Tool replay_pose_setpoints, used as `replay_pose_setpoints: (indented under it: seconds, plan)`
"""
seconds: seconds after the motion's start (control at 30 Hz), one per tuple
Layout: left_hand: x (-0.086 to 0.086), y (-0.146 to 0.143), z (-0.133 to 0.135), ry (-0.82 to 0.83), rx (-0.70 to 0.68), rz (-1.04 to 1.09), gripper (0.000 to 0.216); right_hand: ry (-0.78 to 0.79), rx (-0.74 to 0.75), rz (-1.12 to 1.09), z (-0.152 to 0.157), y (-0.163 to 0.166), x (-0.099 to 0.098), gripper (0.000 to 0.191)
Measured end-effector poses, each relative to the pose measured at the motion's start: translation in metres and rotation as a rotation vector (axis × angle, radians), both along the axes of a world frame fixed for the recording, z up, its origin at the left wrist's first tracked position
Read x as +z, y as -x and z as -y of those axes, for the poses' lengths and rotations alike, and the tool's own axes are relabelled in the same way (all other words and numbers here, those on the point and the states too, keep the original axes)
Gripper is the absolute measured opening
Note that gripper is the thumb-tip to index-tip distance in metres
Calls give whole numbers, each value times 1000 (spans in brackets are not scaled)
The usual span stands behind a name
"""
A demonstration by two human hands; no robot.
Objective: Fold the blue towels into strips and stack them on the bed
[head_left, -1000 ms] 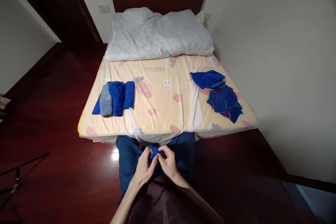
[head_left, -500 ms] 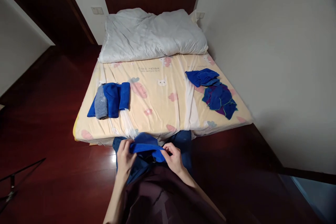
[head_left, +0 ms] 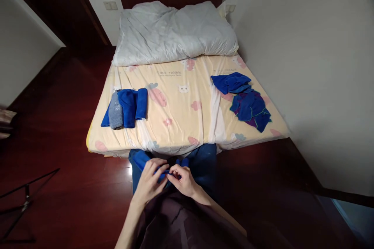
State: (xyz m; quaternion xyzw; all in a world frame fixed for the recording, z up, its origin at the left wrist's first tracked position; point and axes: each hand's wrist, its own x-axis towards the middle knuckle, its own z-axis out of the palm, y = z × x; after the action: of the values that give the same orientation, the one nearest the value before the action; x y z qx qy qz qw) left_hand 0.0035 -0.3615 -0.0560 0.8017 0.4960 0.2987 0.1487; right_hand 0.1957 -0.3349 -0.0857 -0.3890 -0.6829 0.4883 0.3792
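Both my hands meet in front of my lap at the foot of the bed [head_left: 178, 124]. My left hand [head_left: 150, 181] and my right hand [head_left: 181, 179] are closed on a small blue cloth [head_left: 140, 159], pinching it between the fingers. Part of the cloth shows left of my left hand and a bit between the hands [head_left: 184, 162]. On the bed's left side lie rolled blue cloths [head_left: 133, 102] with a grey one [head_left: 115, 105]. A loose heap of blue cloths [head_left: 244, 99] lies on the bed's right side.
A white duvet [head_left: 175, 33] is bunched at the head of the bed against a dark headboard. Dark red wooden floor [head_left: 58, 124] surrounds the bed. A thin black stand [head_left: 26, 198] is on the floor at the left. A white wall runs along the right.
My hands spread the blue cloth wide half a second ago; they have now come back together with the cloth gathered between them.
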Motion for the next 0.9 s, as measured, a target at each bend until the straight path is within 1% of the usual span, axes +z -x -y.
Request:
replay_pose_setpoints:
  seconds: [0.03, 0.1, 0.17, 0.23, 0.3, 0.37, 0.47, 0.57, 0.67, 0.73, 0.8, 0.9]
  plan:
    - [-4, -9, 1, 4, -14, 35, 37, 1, 5, 1, -1, -1, 1, 12]
    - [-13, -18, 2, 8, 27, 90, 32, 20, -14, 1, -2, -6, 1, 12]
    - [-20, -16, 0, 32, 104, 136, 27, 68, -47, 1, -2, -11, 0, 18]
    - [-22, -8, -4, 98, 124, 194, 22, 130, -73, -13, -1, -15, -3, 24]
    - [-21, -1, -5, 183, 75, 259, 20, 181, -79, -29, 2, -18, -5, 27]
    - [-18, 1, -3, 237, 11, 316, 23, 200, -58, -27, 4, -20, -8, 29]
    - [-14, -7, 0, 242, -51, 403, 26, 201, -25, -1, 7, -19, -10, 30]
    - [-17, -19, -1, 264, -103, 470, 24, 191, -42, 10, 6, -18, -9, 32]
    - [-21, -26, -5, 330, -101, 504, 21, 167, -70, 16, 3, -19, -5, 32]
    - [-22, -26, -7, 375, -85, 508, 20, 151, -59, 35, 2, -21, -4, 32]
    - [-22, -21, -7, 423, -96, 503, 21, 130, -20, 59, 1, -24, -3, 31]
    - [-21, -10, -2, 532, -165, 518, 25, 96, 58, 81, 2, -26, -1, 30]
